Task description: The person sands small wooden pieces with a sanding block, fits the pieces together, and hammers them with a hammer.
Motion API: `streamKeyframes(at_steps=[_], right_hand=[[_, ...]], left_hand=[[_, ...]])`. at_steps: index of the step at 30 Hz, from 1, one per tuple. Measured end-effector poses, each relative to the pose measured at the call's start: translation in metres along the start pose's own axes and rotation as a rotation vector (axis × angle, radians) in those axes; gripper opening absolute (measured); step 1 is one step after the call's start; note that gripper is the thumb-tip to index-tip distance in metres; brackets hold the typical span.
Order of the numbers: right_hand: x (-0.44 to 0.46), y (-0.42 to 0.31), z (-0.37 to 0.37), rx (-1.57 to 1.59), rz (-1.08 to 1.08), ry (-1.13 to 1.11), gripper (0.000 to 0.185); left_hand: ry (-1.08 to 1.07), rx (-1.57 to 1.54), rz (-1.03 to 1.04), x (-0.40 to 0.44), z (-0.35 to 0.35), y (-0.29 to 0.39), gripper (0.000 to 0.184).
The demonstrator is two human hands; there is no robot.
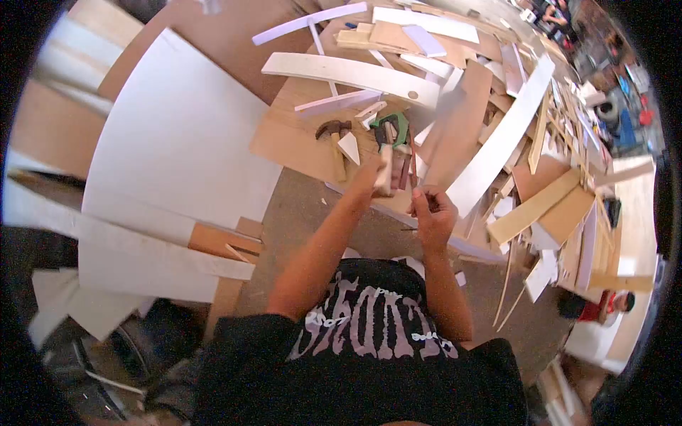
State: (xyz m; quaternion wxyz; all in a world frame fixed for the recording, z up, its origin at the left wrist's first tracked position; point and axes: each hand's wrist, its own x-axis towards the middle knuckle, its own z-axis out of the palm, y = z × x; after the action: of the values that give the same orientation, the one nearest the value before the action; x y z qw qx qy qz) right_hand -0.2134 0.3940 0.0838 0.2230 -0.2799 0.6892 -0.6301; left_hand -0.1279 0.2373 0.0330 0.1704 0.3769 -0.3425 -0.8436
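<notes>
My left hand [371, 179], smeared by motion, is closed around a small pale wood block [384, 170] at the near edge of the bench. My right hand [434, 211] is just to its right, thumb and fingers pinched together. A thin reddish stick [413, 155] runs up from the right fingertips; whether they grip it is unclear. A thin dark tip shows below that hand. Beyond the left hand lie a claw hammer [336, 145] with a wooden handle, a white wedge-shaped offcut [349, 148] and a green-handled tool [398, 128], partly hidden by the block.
Curved white strips [348, 71] and a long white board [504, 135] lie over the cluttered bench. Scrap wood [547, 206] is heaped on the right. A large white panel [177, 135] stands at left. Other people [558, 18] are at the far right.
</notes>
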Motion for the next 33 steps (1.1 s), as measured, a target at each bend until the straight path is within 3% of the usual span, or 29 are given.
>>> streamKeyframes(at_steps=[4,8,11,13,15,19,21,25,33], right_hand=[[-0.019,0.022,0.030,-0.040,0.119,0.042,0.016],[-0.013,0.007,0.049,-0.072,0.207,-0.013,0.018],[0.022,0.006,0.074,-0.074,0.074,0.005,0.020],[0.059,-0.020,0.088,0.010,0.092,-0.083,0.015],[0.097,-0.057,0.108,0.047,0.029,-0.052,0.013],[0.158,-0.110,0.137,0.084,-0.126,-0.131,0.013],[0.169,-0.120,0.154,0.147,-0.155,-0.144,0.013],[0.178,-0.116,0.182,0.257,-0.177,-0.258,0.011],[0.155,-0.126,0.217,0.050,-0.290,-0.089,0.011]], left_hand=[[0.072,-0.074,-0.164,-0.035,-0.074,-0.033,0.049],[0.101,-0.236,-0.161,-0.032,-0.142,-0.055,0.049],[0.248,-0.111,-0.049,-0.049,-0.133,-0.004,0.048],[0.177,-0.155,-0.071,-0.041,-0.155,0.018,0.046],[0.322,0.152,0.005,-0.046,-0.166,0.048,0.042],[0.431,0.146,0.177,-0.053,-0.188,0.101,0.041],[0.429,0.104,0.267,-0.056,-0.184,0.124,0.040],[0.335,0.002,0.219,-0.042,-0.185,0.132,0.042],[0.090,0.067,0.084,-0.023,-0.213,0.149,0.042]])
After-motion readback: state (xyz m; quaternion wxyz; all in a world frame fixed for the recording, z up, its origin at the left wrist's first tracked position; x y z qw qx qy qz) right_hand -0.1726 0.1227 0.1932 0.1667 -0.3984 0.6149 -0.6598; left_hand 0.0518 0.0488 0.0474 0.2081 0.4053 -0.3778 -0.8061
